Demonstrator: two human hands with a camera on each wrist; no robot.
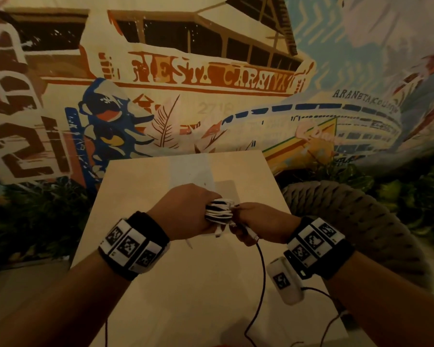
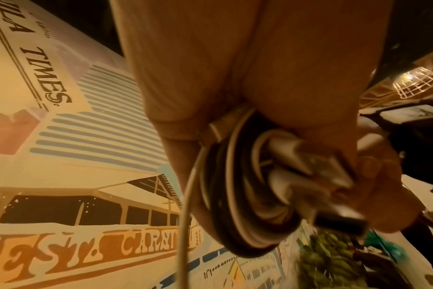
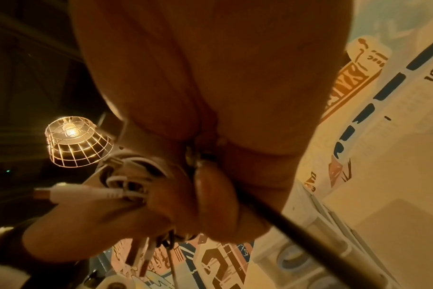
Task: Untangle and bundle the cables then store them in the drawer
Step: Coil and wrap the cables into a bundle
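The wall mural [image 1: 186,78] carried painted lettering: "ARANETA" over a curved building, a large "21" at left, a faint "2718" at centre. The left wrist view showed "TIMES" on it.

The head view looks forward and down from above onto a pale table top [image 1: 186,284], both forearms reaching away from it toward a painted mural wall [image 1: 211,78]. The left wrist view sits tight under the left hand [image 2: 235,78], facing up along it at the coiled cable bundle [image 2: 247,195]. The right wrist view, equally close beneath the right hand [image 3: 210,78], looks up past a caged lamp [image 3: 74,140]. All three share the mural and bundle
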